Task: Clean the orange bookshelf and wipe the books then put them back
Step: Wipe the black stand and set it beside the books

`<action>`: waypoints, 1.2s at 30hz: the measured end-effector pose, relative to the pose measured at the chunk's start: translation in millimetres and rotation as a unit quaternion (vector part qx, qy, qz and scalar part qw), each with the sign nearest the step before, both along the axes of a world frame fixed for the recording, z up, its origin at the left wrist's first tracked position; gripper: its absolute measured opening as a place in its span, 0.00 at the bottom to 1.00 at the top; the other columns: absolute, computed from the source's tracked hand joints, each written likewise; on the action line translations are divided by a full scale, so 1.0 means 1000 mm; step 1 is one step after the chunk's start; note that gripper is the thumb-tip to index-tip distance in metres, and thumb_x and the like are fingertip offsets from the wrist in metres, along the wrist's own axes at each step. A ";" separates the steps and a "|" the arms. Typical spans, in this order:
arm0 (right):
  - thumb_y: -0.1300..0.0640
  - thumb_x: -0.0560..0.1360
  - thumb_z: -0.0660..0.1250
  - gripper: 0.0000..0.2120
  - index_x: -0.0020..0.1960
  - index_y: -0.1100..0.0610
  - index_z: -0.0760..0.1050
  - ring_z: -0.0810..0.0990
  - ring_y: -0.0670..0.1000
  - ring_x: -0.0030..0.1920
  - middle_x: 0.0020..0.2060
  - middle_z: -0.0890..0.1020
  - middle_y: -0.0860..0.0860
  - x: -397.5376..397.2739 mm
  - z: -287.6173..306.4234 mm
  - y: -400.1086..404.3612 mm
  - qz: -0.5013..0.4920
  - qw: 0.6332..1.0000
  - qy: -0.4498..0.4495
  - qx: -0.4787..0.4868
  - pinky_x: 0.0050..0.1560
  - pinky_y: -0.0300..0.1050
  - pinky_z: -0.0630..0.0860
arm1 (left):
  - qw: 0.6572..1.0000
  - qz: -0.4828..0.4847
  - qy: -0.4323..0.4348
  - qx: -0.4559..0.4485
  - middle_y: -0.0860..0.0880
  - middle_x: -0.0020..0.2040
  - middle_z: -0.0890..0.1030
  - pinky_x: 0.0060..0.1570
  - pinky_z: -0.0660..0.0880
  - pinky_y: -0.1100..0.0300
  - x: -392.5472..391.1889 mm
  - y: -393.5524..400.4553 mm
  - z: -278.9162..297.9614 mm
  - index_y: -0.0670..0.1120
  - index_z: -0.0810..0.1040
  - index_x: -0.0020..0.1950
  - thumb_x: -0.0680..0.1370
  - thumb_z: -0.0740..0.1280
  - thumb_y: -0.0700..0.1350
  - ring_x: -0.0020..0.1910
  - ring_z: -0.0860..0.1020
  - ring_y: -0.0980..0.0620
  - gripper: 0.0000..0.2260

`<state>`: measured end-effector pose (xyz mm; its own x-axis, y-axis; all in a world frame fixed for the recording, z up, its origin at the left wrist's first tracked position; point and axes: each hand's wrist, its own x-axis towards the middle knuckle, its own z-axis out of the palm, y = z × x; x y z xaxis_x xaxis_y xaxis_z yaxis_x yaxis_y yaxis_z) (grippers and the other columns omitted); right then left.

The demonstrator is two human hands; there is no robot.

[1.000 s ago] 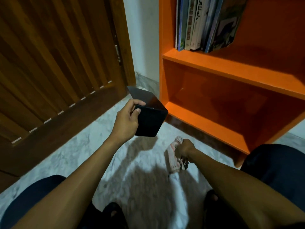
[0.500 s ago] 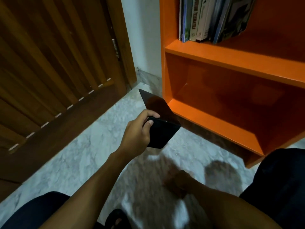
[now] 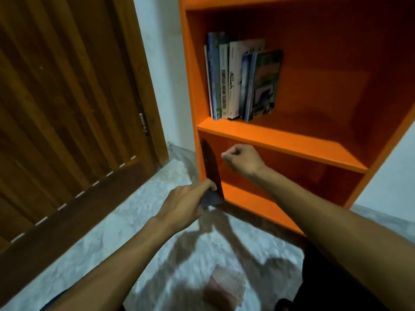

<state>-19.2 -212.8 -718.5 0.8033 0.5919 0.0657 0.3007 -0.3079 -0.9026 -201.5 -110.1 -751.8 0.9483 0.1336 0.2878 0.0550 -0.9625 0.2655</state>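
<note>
While left hand [image 3: 183, 204] holds one dark book [image 3: 210, 173], six books [image 3: 241, 80] stand shelved.

"Allah" on white book spine [image 3: 232, 80].

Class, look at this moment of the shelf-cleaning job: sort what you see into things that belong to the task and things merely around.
Belongs to the job:
orange bookshelf
dark book, held by the left hand
row of books
cloth on the floor
right hand, curled, holding nothing

Merely around:
wooden door
marble floor
</note>
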 end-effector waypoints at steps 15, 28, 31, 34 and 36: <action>0.63 0.73 0.66 0.09 0.45 0.50 0.80 0.81 0.56 0.36 0.37 0.83 0.51 0.047 0.124 -0.060 -0.165 0.974 -0.133 0.079 0.36 0.57 0.81 | 0.934 -0.051 -0.177 0.305 0.50 0.56 0.83 0.69 0.62 0.39 0.085 -0.047 0.115 0.51 0.70 0.70 0.70 0.70 0.40 0.61 0.78 0.45 0.29; 0.51 0.79 0.64 0.11 0.55 0.58 0.77 0.78 0.52 0.31 0.40 0.81 0.54 0.151 0.065 -0.080 -0.334 0.903 -0.269 0.004 0.31 0.51 0.80 | 0.925 0.155 -0.231 -0.258 0.44 0.82 0.42 0.76 0.56 0.42 0.250 0.052 0.066 0.48 0.33 0.80 0.76 0.68 0.61 0.80 0.48 0.41 0.50; 0.55 0.77 0.68 0.08 0.51 0.61 0.77 0.79 0.57 0.33 0.39 0.79 0.56 0.161 0.059 -0.073 -0.356 0.892 -0.278 -0.030 0.31 0.57 0.80 | 0.904 0.203 -0.239 -0.290 0.42 0.81 0.41 0.77 0.52 0.43 0.286 0.054 0.062 0.46 0.32 0.79 0.73 0.71 0.62 0.80 0.46 0.41 0.55; 0.60 0.76 0.69 0.12 0.59 0.63 0.77 0.79 0.59 0.33 0.43 0.78 0.56 0.160 0.061 -0.069 -0.351 0.885 -0.302 -0.050 0.33 0.58 0.80 | 0.898 0.231 -0.224 -0.300 0.39 0.81 0.43 0.77 0.51 0.40 0.305 0.048 0.064 0.42 0.34 0.79 0.70 0.74 0.62 0.80 0.47 0.38 0.58; 0.61 0.76 0.69 0.14 0.60 0.62 0.77 0.79 0.60 0.36 0.46 0.78 0.56 0.158 0.063 -0.066 -0.363 0.877 -0.309 -0.059 0.37 0.58 0.80 | 0.893 0.257 -0.224 -0.294 0.37 0.80 0.46 0.75 0.54 0.39 0.314 0.045 0.067 0.40 0.35 0.79 0.68 0.73 0.67 0.78 0.50 0.35 0.61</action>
<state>138.5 -279.2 -655.7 0.8033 -0.0288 0.5948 0.4081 -0.7008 -0.5851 112.6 -65.6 -684.7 0.5261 0.7707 0.3595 0.2109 -0.5277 0.8228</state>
